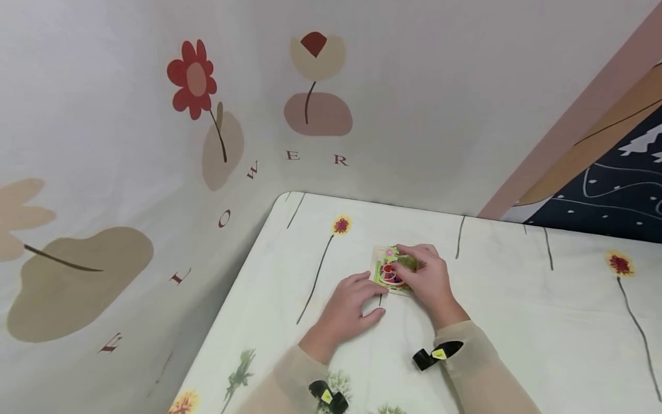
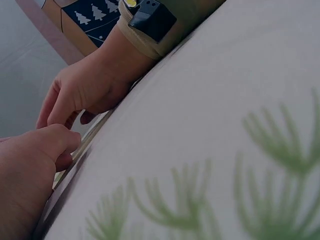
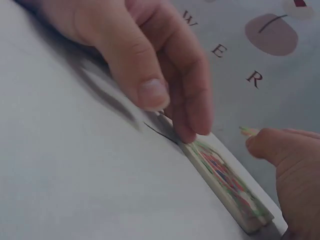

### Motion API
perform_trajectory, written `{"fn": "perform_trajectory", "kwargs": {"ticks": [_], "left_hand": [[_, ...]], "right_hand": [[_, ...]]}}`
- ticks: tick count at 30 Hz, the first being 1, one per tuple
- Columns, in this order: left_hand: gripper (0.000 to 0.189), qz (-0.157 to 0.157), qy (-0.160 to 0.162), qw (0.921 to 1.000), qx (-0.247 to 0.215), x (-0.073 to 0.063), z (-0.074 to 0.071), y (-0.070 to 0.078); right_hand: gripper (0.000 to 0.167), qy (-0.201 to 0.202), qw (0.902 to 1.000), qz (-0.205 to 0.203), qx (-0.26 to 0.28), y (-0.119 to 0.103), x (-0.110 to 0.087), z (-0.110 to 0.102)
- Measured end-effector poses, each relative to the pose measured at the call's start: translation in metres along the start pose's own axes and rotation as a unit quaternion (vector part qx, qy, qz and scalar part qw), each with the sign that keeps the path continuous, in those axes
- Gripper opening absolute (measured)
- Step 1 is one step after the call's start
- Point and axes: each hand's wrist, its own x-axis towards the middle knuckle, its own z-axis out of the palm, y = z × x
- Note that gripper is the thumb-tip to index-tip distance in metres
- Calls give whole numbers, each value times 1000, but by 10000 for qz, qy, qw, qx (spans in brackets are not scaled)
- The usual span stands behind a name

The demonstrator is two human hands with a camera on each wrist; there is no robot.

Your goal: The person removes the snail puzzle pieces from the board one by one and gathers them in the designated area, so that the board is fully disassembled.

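A small wooden picture puzzle board (image 1: 378,275), printed in green, red and purple, lies flat on the table. My left hand (image 1: 351,307) rests at its near left corner, with fingertips touching the board's edge and the thumb apart from it. Above the board's right side is my right hand (image 1: 431,282), which covers part of the picture. In the right wrist view, its thumb and finger pinch a small puzzle piece (image 3: 247,131) with a green edge, raised off the board. The piece's full shape is hidden by the fingers.
A white tablecloth (image 1: 522,305) with printed flowers covers the table. Behind the table and to its left hang pale fabric walls (image 1: 408,115) with flower prints and letters. A dark panel (image 1: 610,190) with white trees stands at the far right. Both wrists wear black straps.
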Motion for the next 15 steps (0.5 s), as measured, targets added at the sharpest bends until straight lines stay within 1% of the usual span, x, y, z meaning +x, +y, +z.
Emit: {"fn": "perform_trajectory", "kwargs": {"ticks": [3,6,11,15], "left_hand": [[35,-96,-84,9999,11,1,-1,1],[35,-115,-94,9999,26,2,0,2],[35,-115,-42,9999,42,2,1,1],[35,-179,-61,9998,32,1,2,0]], "right_hand": [[39,1,9996,183,-196,3,-1,-7],[38,32,9989,321,-347,7,-5,-18],[37,162,9980,385,-473,18,-11,-41],[36,293,9961,504,-659,26,-17,-57]]}}
